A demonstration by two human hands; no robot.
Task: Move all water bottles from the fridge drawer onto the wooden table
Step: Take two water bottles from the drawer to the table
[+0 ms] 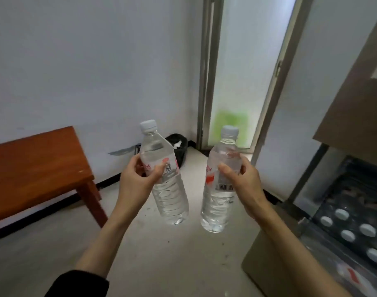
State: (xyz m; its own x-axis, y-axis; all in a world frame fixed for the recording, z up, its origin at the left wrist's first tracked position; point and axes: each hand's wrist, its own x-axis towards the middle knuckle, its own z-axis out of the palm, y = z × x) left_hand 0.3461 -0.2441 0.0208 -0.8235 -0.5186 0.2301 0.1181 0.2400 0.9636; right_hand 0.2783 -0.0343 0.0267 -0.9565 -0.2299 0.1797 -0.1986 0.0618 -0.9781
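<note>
My left hand (138,181) grips a clear water bottle (164,189) with a white cap around its labelled middle, tilted slightly left. In my right hand (243,183) is a second clear bottle (217,202), held nearly upright by its label. Both hang in the air above the floor, a hand's width apart. The wooden table (33,168) stands at the left against the wall. At the lower right the open fridge drawer (305,230) holds several more bottles (347,235), seen as white caps from above.
A black bin (179,146) sits in the corner behind the bottles. A frosted glass door (243,71) stands beyond it. The fridge body (354,99) rises at the right. Pale floor (172,254) spreads between table and fridge.
</note>
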